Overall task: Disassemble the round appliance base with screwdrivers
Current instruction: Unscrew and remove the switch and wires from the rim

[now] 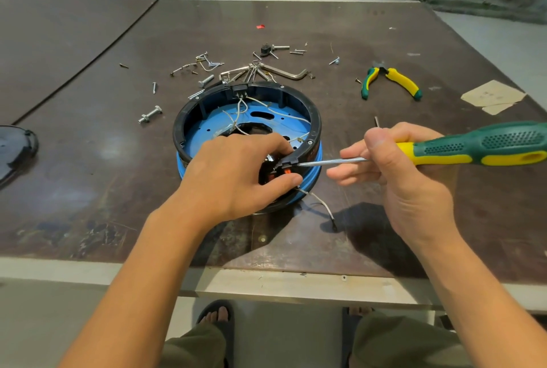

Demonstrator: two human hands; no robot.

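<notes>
Centrally on the dark brown worktable (pixel 370 42) sits the round blue-and-black plastic appliance base (pixel 247 131); left hand (pixel 236 175) pinches its near rim, right hand (pixel 396 172) grips a green-and-yellow-handled screwdriver (pixel 461 150), tip at that rim

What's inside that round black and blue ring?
Thin pale wires cross a blue floor plate with a dark oval slot. The left hand covers the near side, so whatever sits beneath it is mostly hidden.
</notes>
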